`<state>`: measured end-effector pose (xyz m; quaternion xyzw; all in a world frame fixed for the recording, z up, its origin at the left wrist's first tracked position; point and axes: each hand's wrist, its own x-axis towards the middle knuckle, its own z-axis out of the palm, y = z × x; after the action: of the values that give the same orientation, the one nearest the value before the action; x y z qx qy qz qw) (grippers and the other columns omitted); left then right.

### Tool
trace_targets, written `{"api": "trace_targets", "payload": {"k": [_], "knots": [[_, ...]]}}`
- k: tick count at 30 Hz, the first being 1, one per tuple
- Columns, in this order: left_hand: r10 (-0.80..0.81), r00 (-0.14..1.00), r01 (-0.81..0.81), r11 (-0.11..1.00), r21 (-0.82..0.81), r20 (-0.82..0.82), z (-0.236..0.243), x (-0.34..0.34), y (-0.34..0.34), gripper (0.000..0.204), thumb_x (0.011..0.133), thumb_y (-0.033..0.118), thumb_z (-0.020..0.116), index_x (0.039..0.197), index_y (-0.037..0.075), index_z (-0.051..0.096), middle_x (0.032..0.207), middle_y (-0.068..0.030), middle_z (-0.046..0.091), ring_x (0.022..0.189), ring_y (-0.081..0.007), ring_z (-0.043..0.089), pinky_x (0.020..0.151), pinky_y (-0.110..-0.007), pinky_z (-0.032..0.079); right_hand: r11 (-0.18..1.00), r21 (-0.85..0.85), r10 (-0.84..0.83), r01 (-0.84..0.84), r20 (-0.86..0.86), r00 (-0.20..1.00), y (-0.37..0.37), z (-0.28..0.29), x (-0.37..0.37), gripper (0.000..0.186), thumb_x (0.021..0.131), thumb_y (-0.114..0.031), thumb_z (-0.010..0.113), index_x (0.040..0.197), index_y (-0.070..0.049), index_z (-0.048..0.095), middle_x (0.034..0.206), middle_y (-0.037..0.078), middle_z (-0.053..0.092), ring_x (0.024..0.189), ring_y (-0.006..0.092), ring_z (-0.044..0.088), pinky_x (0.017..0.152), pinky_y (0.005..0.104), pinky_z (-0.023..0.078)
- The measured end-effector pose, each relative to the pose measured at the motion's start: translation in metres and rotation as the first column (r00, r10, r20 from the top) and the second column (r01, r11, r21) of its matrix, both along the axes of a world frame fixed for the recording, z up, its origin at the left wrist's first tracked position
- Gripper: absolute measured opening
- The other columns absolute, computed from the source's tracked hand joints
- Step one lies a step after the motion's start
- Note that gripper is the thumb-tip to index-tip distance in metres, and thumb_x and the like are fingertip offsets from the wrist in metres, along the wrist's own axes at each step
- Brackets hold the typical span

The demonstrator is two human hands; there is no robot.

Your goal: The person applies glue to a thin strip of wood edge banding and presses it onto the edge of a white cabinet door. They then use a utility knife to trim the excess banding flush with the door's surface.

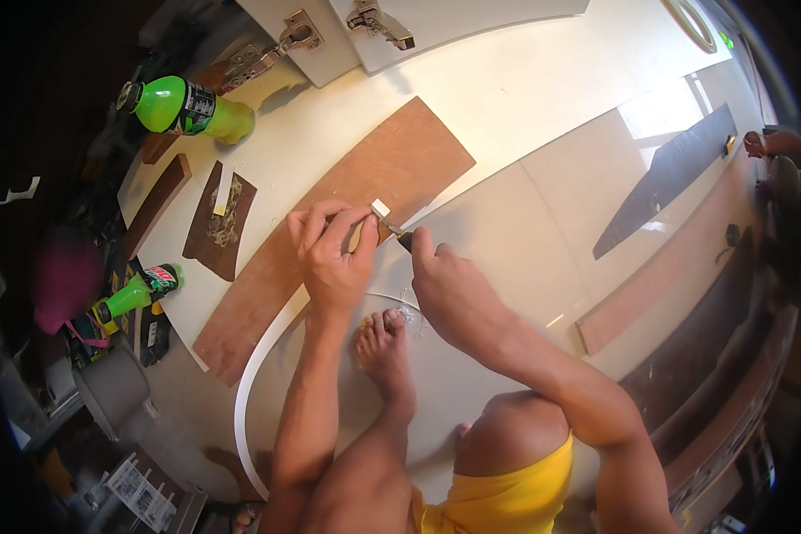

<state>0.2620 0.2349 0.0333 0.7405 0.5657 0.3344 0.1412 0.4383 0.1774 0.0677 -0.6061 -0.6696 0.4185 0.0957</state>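
**Trimming the end of the white strip over the brown board**

Take the long brown board (329,240) as your landmark; it runs diagonally across the white sheet (525,98) you sit on.

Your left hand (334,254) rests on the board's right edge, about midway along it. Its thumb and forefinger are pinched together on the free end of the white edging strip (260,356), so the small white tip stands up just past your fingertips. From that pinch the strip leaves the board and curves back toward you in a wide arc, passing beside your bare foot (384,343). Held this way, the end looks steadied against the board while the slack stays out of the way.

Your right hand (449,285) sits just off the board's right edge, fingers curled tight around a small dark-handled blade (399,235) whose tip meets the strip right at your left fingertips. The close grip seems meant for short, controlled cuts, and the pale shavings near your toes fit that.

A smaller brown offcut (221,222) with curled scraps on it lies just left of the board. Farther left, one green bottle (187,107) lies near the board's far end and another green bottle (138,292) by its near end. Two hinged cabinet doors (329,36) lie beyond the far end.
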Motion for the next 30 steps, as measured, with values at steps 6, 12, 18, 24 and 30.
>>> {"api": "trace_targets", "payload": {"k": [6,12,18,24,30], "knots": [[0.058,0.998,-0.057,0.998,-0.027,0.006,0.002,0.004,0.004,0.019,0.079,0.005,0.085,0.097,0.012,0.083,0.100,-0.0004,0.070,0.097,-0.0233,0.060,0.093,-0.039,0.045,0.996,0.089,0.010,-0.011,0.019,1.000,-0.005,-0.013,-0.002,0.033,0.095,0.002,0.061,0.120,0.012,0.041,0.084,0.032,0.061,0.066,0.0489,0.069,0.053,0.0517,0.056],[0.098,0.989,-0.087,0.992,-0.095,0.112,-0.003,0.003,0.004,0.016,0.081,0.002,0.084,0.095,0.009,0.082,0.102,-0.0020,0.070,0.099,-0.0222,0.061,0.096,-0.039,0.043,0.986,0.166,0.004,0.004,-0.049,0.999,-0.010,-0.025,-0.004,0.027,0.101,-0.001,0.055,0.121,0.011,0.041,0.087,0.031,0.062,0.068,0.0495,0.069,0.054,0.0528,0.057],[0.108,0.992,-0.100,0.988,-0.120,0.059,-0.002,0.004,0.003,0.015,0.082,0.002,0.083,0.095,0.009,0.082,0.106,-0.0028,0.070,0.106,-0.0252,0.058,0.097,-0.040,0.043,0.995,0.103,-0.002,0.005,-0.025,1.000,-0.006,-0.014,-0.001,0.029,0.100,-0.002,0.057,0.121,0.011,0.042,0.089,0.031,0.062,0.073,0.0487,0.070,0.055,0.0519,0.058],[0.086,0.995,-0.082,0.994,-0.071,0.048,-0.008,0.003,0.005,0.015,0.082,0.004,0.083,0.096,0.010,0.082,0.107,-0.0026,0.070,0.104,-0.0255,0.058,0.096,-0.041,0.043,0.960,0.265,0.075,-0.095,0.085,0.994,-0.011,-0.017,-0.001,0.035,0.094,0.000,0.060,0.123,0.013,0.044,0.089,0.030,0.063,0.071,0.0443,0.072,0.055,0.0488,0.059],[0.080,0.996,-0.078,0.995,-0.060,0.029,-0.006,0.004,0.004,0.015,0.082,0.004,0.082,0.096,0.011,0.082,0.107,-0.0031,0.070,0.103,-0.0264,0.060,0.096,-0.041,0.043,0.999,0.029,-0.016,0.015,0.018,1.000,0.004,0.000,0.004,0.037,0.093,0.001,0.060,0.123,0.014,0.044,0.084,0.029,0.067,0.067,0.0430,0.073,0.054,0.0467,0.059]]}}
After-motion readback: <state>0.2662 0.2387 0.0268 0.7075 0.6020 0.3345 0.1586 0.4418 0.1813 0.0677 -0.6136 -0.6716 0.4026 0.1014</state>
